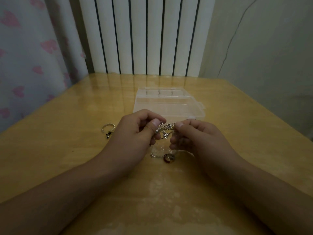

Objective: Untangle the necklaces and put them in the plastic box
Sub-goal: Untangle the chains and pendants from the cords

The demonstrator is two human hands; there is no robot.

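Observation:
A knot of silver necklace chains (pixel 166 129) hangs between my two hands above the wooden table (pixel 67 150). My left hand (pixel 137 133) pinches its left side with thumb and fingers. My right hand (pixel 191 134) pinches its right end the same way. Strands drop from the knot to the table, where a brown pendant (pixel 168 158) and a small silver piece (pixel 153 156) lie. The clear plastic box (pixel 167 102) sits just behind my hands with its lid open toward the far side.
A silver twisted ring with a dark charm (pixel 108 129) lies on the table left of my left hand. A white radiator (pixel 145 34) stands behind the table, a curtain with pink hearts (pixel 25 65) at the left.

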